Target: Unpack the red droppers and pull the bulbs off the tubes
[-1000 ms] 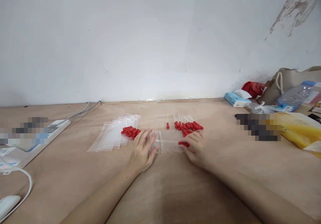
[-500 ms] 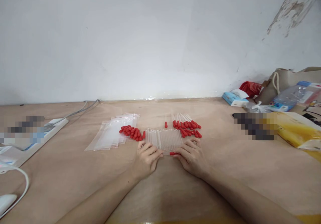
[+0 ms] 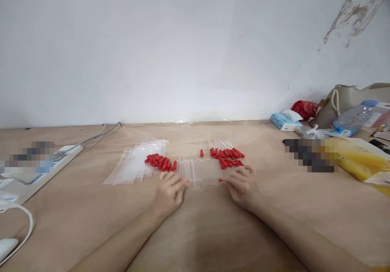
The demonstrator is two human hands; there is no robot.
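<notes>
Between my hands lies a row of clear thin glass tubes (image 3: 199, 170) set side by side. My left hand (image 3: 172, 190) is at the row's near left corner, its thumb and fingers pinched together; what they hold, if anything, does not show. At the near right corner, my right hand (image 3: 243, 184) pinches a red rubber bulb (image 3: 221, 180), of which only a small end shows. Whether a tube is fitted in it I cannot tell. Red bulbs (image 3: 160, 162) lie heaped left of the row. Behind my right hand are droppers (image 3: 227, 153) with red bulbs and clear stems.
Clear zip bags (image 3: 131, 164) are stacked at the left. One red bulb (image 3: 201, 153) stands alone behind the tubes. A white power strip (image 3: 68, 154) with cables is at far left. Rightward are a tissue pack (image 3: 284, 121), a yellow packet (image 3: 359, 156) and a plastic bottle (image 3: 353, 117).
My hands have moved apart, the left one leftward and the right one rightward. The tube and red bulb that spanned them no longer show between them, except for a small red end.
</notes>
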